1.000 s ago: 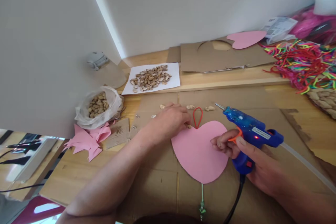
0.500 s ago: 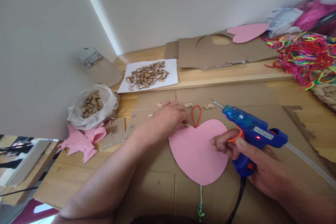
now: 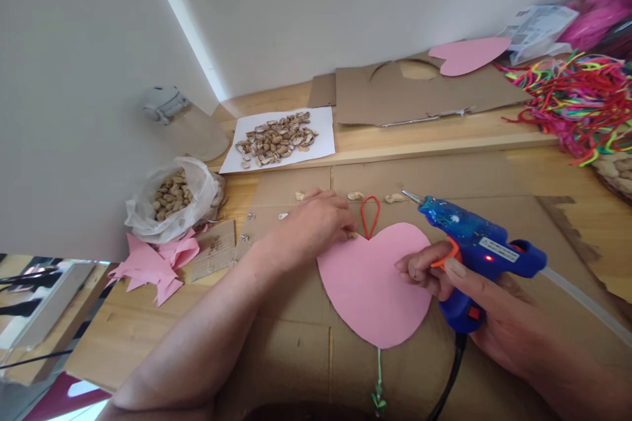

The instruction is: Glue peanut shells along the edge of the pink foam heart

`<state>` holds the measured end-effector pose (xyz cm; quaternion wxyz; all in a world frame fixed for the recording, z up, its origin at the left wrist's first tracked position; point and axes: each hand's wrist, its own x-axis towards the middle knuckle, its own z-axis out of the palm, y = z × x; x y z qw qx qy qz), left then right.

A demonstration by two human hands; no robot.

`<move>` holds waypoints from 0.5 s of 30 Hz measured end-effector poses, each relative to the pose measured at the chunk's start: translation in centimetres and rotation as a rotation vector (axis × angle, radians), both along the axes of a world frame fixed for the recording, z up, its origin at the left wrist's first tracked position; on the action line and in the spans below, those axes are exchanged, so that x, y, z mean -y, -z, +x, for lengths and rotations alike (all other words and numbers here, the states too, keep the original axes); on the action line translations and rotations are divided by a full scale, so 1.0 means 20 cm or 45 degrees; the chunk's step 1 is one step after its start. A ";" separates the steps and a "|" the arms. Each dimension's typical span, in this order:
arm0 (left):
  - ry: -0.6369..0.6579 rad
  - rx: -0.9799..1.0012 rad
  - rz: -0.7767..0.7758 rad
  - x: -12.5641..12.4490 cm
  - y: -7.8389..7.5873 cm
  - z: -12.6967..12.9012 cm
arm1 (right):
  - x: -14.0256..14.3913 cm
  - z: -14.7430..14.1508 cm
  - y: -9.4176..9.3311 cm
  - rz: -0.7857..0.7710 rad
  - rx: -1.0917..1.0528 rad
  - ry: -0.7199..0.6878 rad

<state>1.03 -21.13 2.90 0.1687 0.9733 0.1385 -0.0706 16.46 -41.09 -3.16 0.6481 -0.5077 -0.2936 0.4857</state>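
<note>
The left hand (image 3: 318,223) covers whatever its fingertips press at the heart's (image 3: 375,286) upper left edge. The glue gun's (image 3: 474,250) grip is hidden in the right hand (image 3: 474,306); its cord (image 3: 447,378) runs off the bottom edge. The strings (image 3: 573,102) are cut off at the right.

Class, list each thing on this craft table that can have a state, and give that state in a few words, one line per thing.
glue gun: held off the table, red light on, nozzle up-left
right hand: gripping the gun, finger on the orange trigger
left hand: pressing a shell at the heart's upper left edge
pink heart: flat on cardboard, red loop at its notch
plastic bag: open, shells inside
white paper: flat, shells heaped on it
</note>
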 end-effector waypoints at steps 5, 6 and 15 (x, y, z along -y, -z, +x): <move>-0.003 -0.031 0.007 0.00 0.00 0.00 | 0.00 0.01 0.02 -0.024 0.002 -0.024; -0.002 -0.029 0.008 0.00 0.00 0.00 | 0.01 0.01 0.02 -0.026 0.006 -0.032; 0.052 0.101 -0.005 -0.03 0.02 -0.03 | 0.03 0.02 0.02 0.009 0.030 -0.075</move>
